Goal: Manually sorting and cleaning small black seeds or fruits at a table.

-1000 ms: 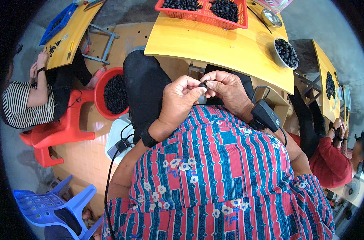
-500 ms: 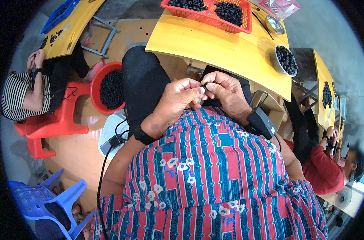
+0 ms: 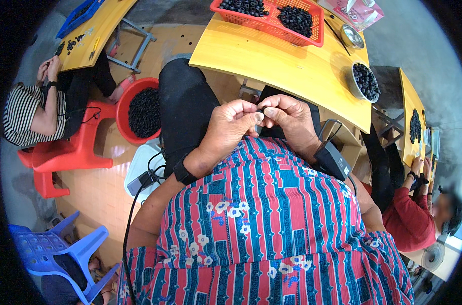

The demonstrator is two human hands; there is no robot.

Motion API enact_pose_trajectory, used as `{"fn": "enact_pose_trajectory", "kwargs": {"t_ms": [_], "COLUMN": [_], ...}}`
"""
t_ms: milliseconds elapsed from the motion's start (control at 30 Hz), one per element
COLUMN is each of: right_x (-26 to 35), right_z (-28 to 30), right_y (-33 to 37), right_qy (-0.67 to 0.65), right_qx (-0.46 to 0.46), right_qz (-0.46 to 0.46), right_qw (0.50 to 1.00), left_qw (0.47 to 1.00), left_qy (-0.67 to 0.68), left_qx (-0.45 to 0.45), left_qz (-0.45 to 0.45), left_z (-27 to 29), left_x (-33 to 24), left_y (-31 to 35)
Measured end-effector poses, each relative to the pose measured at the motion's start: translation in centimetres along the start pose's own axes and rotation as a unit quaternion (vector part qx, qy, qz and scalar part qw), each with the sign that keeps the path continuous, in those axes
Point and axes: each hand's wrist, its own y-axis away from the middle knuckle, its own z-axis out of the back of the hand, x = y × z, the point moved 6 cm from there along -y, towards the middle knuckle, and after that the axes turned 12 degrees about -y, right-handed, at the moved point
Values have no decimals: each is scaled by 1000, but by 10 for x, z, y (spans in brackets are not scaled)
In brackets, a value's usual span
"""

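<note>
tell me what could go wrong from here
The small, dark piece between the bare left hand and bare right hand could slip, as only fingertips hold it. The round, pale bowl of black pieces sits close to the right edge of the yellow, flat-topped table; a bump might spill it.

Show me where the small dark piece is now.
In the upper middle of the head view, the small dark piece is pinched between the left hand and right hand, nearer than the yellow table.
</note>
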Motion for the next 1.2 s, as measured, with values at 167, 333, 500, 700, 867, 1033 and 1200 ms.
{"fn": "enact_pose_trajectory", "kwargs": {"t_ms": [167, 333, 500, 700, 867, 1033, 1200], "right_x": [-2, -2, -2, 5, 1, 2, -2], "right_z": [-1, -1, 4, 1, 3, 3, 5], "right_y": [0, -1, 0, -2, -2, 1, -2], "right_qy": [-21, -28, -33, 43, 31, -14, -21], "right_qx": [14, 18, 3, 15, 18, 15, 13], "right_qz": [0, -10, -41, 5, 25, 18, -20], "right_qw": [1000, 999, 999, 999, 999, 1000, 1000], "left_qw": [1000, 1000, 1000, 1000, 1000, 1000, 999], "left_qy": [-3, 0, -11, -18, -9, -6, -42], "left_qx": [21, 19, 10, 3, -2, -4, -9], "left_qz": [15, 22, 8, 13, 2, -9, -26], "left_z": [1, 0, 0, 2, 1, 3, 3], "left_x": [1, 1, -4, -3, -4, -2, -5], "left_y": [1, 2, 3, 3, 3, 2, 1]}}
